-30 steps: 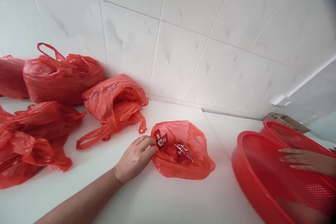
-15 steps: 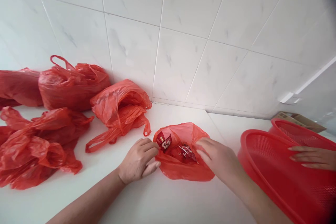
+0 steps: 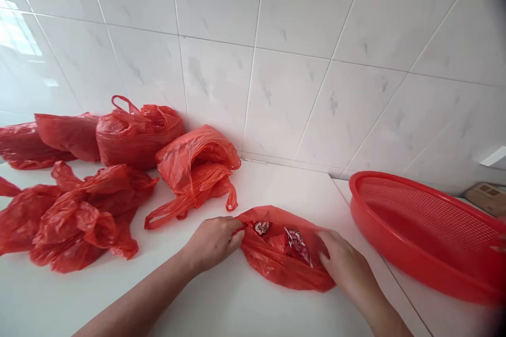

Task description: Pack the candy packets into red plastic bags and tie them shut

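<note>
A thin red plastic bag (image 3: 276, 271) lies on the white tabletop in front of me, its mouth spread to a flattened oval. Inside it are small red printed packets (image 3: 298, 245), partly covered by the film. My left hand (image 3: 215, 242) pinches the bag's left rim between thumb and fingers. At the opposite side my right hand (image 3: 346, 260) grips the right rim, with its fingertips partly hidden by the plastic.
To the left lie a crumpled red bag (image 3: 90, 210), a slumped open one (image 3: 197, 168) and filled bags (image 3: 138, 137) along the tiled wall. A red mesh basket (image 3: 419, 253) stands right; another person's fingers blur at the edge. Behind it is a cardboard box (image 3: 486, 195).
The bag's mouth has been pulled wider sideways and has narrowed front to back. One of two red baskets has left view, and the other person's hand has moved toward the right edge.
</note>
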